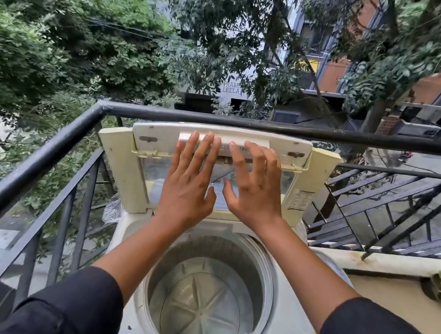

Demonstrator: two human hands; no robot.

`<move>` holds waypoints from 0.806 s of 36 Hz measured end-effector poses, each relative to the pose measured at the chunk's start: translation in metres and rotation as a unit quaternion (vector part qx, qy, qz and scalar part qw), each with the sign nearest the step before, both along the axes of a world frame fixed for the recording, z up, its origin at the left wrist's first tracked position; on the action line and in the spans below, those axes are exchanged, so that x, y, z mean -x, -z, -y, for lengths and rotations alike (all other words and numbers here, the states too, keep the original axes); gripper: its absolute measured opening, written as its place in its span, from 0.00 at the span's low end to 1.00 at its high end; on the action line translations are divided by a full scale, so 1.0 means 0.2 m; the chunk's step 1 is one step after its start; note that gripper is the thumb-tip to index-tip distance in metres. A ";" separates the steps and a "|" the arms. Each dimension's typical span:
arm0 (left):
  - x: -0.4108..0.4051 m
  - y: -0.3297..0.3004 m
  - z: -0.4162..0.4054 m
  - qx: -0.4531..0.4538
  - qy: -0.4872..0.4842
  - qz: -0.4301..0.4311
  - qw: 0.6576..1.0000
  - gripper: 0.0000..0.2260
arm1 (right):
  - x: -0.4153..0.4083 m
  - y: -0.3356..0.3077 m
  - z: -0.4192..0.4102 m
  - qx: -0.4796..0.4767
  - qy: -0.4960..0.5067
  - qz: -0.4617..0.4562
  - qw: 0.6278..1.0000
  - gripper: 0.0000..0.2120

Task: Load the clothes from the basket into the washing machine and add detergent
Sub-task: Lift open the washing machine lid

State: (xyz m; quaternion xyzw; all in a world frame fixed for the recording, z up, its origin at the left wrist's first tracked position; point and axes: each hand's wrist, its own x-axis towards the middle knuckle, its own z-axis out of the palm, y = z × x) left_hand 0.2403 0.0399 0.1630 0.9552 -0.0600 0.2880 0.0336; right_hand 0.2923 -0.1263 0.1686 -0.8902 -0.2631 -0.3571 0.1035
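Sleeves: we wore dark sleeves (68, 306) pushed up the forearms.
Drum: the washing machine (273, 322) stood just below our arms, its drum (200, 300) bare.
Left hand: our left hand (189, 182) lay flat, fingers straight, on the raised lid (131, 173).
Right hand: our right hand (255, 187) pressed beside it, fingers spread, gripping nothing.
Railing: the black railing (353, 136) ran behind the lid.
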 end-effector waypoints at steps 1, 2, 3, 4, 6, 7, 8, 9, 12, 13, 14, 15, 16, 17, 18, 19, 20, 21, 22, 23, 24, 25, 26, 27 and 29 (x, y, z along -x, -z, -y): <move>-0.02 -0.01 -0.01 -0.001 0.001 -0.005 1.000 0.44 | -0.02 -0.01 0.00 0.006 0.003 -0.011 1.000 0.33; -0.04 -0.01 -0.01 -0.002 0.000 -0.010 1.000 0.44 | -0.03 -0.01 -0.01 0.012 0.009 -0.022 1.000 0.34; -0.06 -0.02 -0.02 -0.003 -0.001 -0.015 1.000 0.44 | -0.05 -0.01 -0.02 0.020 0.016 -0.032 0.999 0.35; -0.08 -0.02 -0.02 -0.004 -0.003 -0.021 1.000 0.44 | -0.06 -0.02 -0.03 0.027 0.025 -0.042 0.998 0.35; -0.11 -0.03 -0.03 -0.008 -0.008 -0.031 0.999 0.45 | -0.08 -0.02 -0.05 0.035 0.040 -0.056 0.997 0.37; -0.12 -0.03 -0.04 -0.010 -0.010 -0.035 0.999 0.45 | -0.08 -0.02 -0.05 0.037 0.045 -0.061 0.996 0.38; -0.13 -0.04 -0.04 -0.012 -0.010 -0.038 0.999 0.46 | -0.09 -0.02 -0.06 0.040 0.049 -0.065 0.996 0.38; -0.14 -0.04 -0.05 -0.013 -0.009 -0.040 0.999 0.46 | -0.09 -0.01 -0.06 0.042 0.053 -0.067 0.995 0.39; -0.15 -0.03 -0.05 -0.012 -0.006 -0.042 0.999 0.45 | -0.09 -0.01 -0.08 0.045 0.061 -0.073 0.994 0.39; -0.15 -0.03 -0.05 -0.012 -0.007 -0.042 0.999 0.45 | -0.09 -0.01 -0.08 0.047 0.064 -0.075 0.994 0.40; -0.15 -0.03 -0.05 -0.012 -0.007 -0.042 0.999 0.45 | -0.09 -0.01 -0.08 0.050 0.067 -0.078 0.993 0.40; -0.15 -0.03 -0.05 -0.011 -0.007 -0.042 0.999 0.44 | -0.09 -0.01 -0.09 0.053 0.069 -0.079 0.993 0.40; -0.15 -0.03 -0.05 -0.010 -0.008 -0.043 0.999 0.44 | -0.09 -0.01 -0.09 0.055 0.070 -0.080 0.993 0.40; -0.15 -0.02 -0.04 -0.009 -0.008 -0.043 0.999 0.44 | -0.09 -0.01 -0.09 0.055 0.070 -0.081 0.993 0.40; -0.15 -0.02 -0.04 -0.009 -0.008 -0.043 0.999 0.44 | -0.09 -0.01 -0.08 0.053 0.070 -0.082 0.993 0.40; -0.15 -0.02 -0.04 -0.009 -0.008 -0.043 0.999 0.44 | -0.08 0.00 -0.08 0.052 0.069 -0.082 0.993 0.40; -0.15 -0.02 -0.04 -0.009 -0.007 -0.042 0.999 0.44 | -0.08 0.00 -0.08 0.051 0.070 -0.082 0.993 0.40; -0.14 -0.02 -0.04 -0.009 -0.007 -0.041 0.999 0.44 | -0.07 0.00 -0.08 0.051 0.070 -0.081 0.993 0.40; -0.13 -0.02 -0.04 -0.009 -0.008 -0.039 0.999 0.44 | -0.06 0.00 -0.08 0.052 0.069 -0.080 0.993 0.39; -0.12 -0.01 -0.04 -0.010 -0.009 -0.036 0.999 0.44 | -0.05 0.00 -0.07 0.051 0.069 -0.078 0.993 0.39; -0.11 -0.01 -0.03 -0.010 -0.010 -0.032 0.999 0.44 | -0.04 0.00 -0.07 0.050 0.068 -0.075 0.994 0.38; -0.09 -0.01 -0.02 -0.010 -0.011 -0.028 1.000 0.44 | -0.03 0.00 -0.06 0.049 0.067 -0.072 0.994 0.38; -0.08 0.00 -0.02 -0.009 -0.012 -0.023 1.000 0.44 | -0.02 0.01 -0.06 0.049 0.066 -0.069 0.994 0.38; -0.06 0.00 -0.01 -0.008 -0.013 -0.019 1.000 0.44 | -0.01 0.01 -0.06 0.049 0.066 -0.066 0.994 0.37; -0.04 0.01 0.01 -0.006 -0.014 -0.016 1.000 0.44 | 0.01 0.02 -0.05 0.053 0.067 -0.066 0.994 0.38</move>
